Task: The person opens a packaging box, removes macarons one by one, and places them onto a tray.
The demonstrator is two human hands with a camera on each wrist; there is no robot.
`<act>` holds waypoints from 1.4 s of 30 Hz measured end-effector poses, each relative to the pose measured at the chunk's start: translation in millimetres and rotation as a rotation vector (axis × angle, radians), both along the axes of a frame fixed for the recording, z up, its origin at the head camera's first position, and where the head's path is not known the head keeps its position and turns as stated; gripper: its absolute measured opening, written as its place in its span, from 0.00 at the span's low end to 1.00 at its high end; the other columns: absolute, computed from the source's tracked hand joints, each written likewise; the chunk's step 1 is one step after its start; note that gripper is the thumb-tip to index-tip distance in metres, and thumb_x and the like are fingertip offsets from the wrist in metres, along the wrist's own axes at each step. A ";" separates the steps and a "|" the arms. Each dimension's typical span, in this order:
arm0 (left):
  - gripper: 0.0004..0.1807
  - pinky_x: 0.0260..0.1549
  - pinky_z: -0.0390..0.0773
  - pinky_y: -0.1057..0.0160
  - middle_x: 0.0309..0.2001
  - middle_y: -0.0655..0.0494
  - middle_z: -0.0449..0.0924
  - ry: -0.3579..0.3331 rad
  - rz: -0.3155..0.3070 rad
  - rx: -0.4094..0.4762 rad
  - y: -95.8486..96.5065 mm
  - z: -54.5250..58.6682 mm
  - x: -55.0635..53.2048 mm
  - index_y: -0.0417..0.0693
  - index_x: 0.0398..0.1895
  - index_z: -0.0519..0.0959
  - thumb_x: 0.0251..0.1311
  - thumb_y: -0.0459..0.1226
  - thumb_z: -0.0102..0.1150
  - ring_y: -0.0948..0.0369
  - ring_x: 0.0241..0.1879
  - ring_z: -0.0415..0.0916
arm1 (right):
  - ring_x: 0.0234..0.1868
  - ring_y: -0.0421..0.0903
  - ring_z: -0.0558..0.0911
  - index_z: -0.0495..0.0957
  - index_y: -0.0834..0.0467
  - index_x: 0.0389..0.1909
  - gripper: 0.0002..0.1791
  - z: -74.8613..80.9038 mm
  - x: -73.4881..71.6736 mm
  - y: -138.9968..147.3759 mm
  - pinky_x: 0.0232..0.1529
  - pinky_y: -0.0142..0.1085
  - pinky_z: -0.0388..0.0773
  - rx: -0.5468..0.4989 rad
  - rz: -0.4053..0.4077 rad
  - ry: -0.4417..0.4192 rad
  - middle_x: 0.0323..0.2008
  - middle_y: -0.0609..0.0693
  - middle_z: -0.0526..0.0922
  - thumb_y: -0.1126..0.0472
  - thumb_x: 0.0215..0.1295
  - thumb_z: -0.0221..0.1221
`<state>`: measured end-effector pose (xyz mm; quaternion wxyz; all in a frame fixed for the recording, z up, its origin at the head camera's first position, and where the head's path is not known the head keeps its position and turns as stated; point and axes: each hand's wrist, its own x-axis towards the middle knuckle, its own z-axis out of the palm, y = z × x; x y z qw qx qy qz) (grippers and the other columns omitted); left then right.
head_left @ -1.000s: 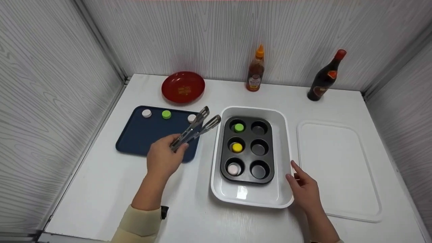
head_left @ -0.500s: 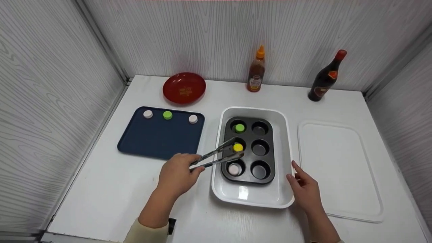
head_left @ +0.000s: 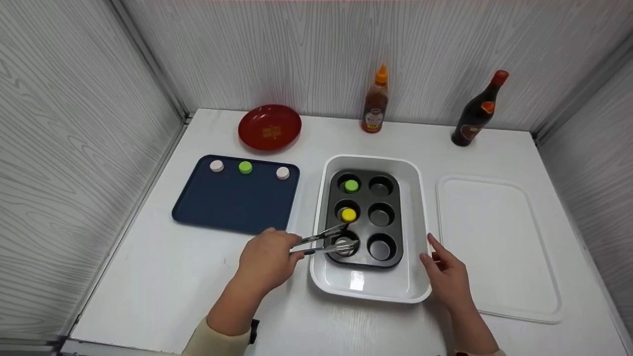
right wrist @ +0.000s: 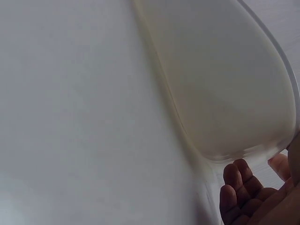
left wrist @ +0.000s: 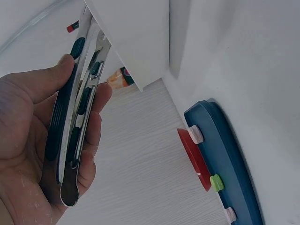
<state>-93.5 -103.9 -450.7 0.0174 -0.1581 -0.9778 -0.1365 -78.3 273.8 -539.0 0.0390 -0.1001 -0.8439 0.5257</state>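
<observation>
My left hand (head_left: 269,259) grips metal tongs (left wrist: 84,98), dark pads along their handles. The arms stand apart, tips over the near-left cup of the dark muffin pan (head_left: 363,225). In that cup a pinkish-white round piece (head_left: 341,243) is partly hidden by the tongs; whether they touch it, I cannot tell. A yellow piece (head_left: 348,215) and a green piece (head_left: 351,186) sit in the other left cups. The pan lies inside a white tub (head_left: 356,292). My right hand (head_left: 449,279) holds the tub's right rim, thumb over the edge and fingers outside it.
A blue tray (head_left: 232,198) at left carries two whitish pieces and a green one along its far edge. Behind it lies a red plate (head_left: 269,127). A sauce bottle (head_left: 375,106) and a dark bottle (head_left: 477,113) stand at the back. A white lid (head_left: 499,247) lies at right.
My left hand has swung the tongs from above the blue tray rightward over the pan, past the yellow piece, then down to the near-left cup. My right hand stays at the tub's rim.
</observation>
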 end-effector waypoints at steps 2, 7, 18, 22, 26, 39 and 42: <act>0.12 0.32 0.82 0.54 0.38 0.54 0.90 0.001 -0.013 -0.054 3.5 2.9 -0.1 0.52 0.47 0.91 0.63 0.44 0.75 0.53 0.37 0.81 | 0.36 0.45 0.82 0.74 0.52 0.75 0.29 0.4 -0.5 -0.1 0.35 0.29 0.81 0.000 -0.001 0.000 0.41 0.60 0.83 0.63 0.76 0.64; 0.11 0.30 0.81 0.53 0.33 0.52 0.87 0.038 -0.057 -0.198 15.9 11.1 -1.9 0.50 0.41 0.91 0.59 0.43 0.78 0.52 0.33 0.80 | 0.35 0.45 0.81 0.74 0.52 0.75 0.29 1.6 -0.9 -1.1 0.34 0.29 0.81 0.004 -0.011 -0.001 0.41 0.61 0.83 0.64 0.76 0.64; 0.05 0.26 0.81 0.57 0.26 0.50 0.82 0.011 -0.053 -0.345 40.6 21.4 -1.3 0.45 0.32 0.91 0.54 0.28 0.76 0.55 0.29 0.77 | 0.35 0.45 0.82 0.74 0.53 0.75 0.29 1.0 -1.6 -2.5 0.35 0.28 0.80 -0.007 -0.004 0.013 0.40 0.59 0.84 0.64 0.75 0.65; 0.03 0.25 0.81 0.56 0.26 0.50 0.82 0.009 -0.038 -0.319 38.8 19.6 -0.5 0.46 0.31 0.90 0.55 0.30 0.77 0.55 0.29 0.77 | 0.36 0.46 0.83 0.74 0.53 0.75 0.29 0.7 -1.8 -2.0 0.35 0.28 0.81 -0.007 -0.001 0.011 0.41 0.59 0.85 0.63 0.75 0.65; 0.08 0.26 0.82 0.56 0.26 0.52 0.83 -0.005 -0.013 -0.251 32.5 14.4 0.3 0.46 0.32 0.90 0.56 0.40 0.78 0.54 0.29 0.78 | 0.36 0.46 0.83 0.74 0.53 0.75 0.29 -0.5 -1.8 -2.0 0.36 0.28 0.81 0.006 -0.001 0.005 0.41 0.59 0.84 0.63 0.76 0.64; 0.10 0.30 0.82 0.52 0.39 0.55 0.90 -0.036 0.091 0.010 10.3 10.2 10.7 0.53 0.45 0.91 0.61 0.42 0.75 0.53 0.38 0.81 | 0.35 0.46 0.83 0.74 0.53 0.75 0.29 -2.7 -1.7 -1.4 0.34 0.29 0.81 -0.004 -0.009 0.021 0.40 0.60 0.84 0.65 0.75 0.64; 0.12 0.31 0.82 0.53 0.41 0.55 0.90 -0.014 0.131 0.074 3.8 10.6 14.0 0.53 0.47 0.91 0.61 0.41 0.76 0.54 0.39 0.82 | 0.36 0.47 0.83 0.74 0.52 0.75 0.29 -2.3 -1.2 -1.1 0.34 0.30 0.81 -0.002 -0.011 0.011 0.41 0.60 0.84 0.65 0.75 0.64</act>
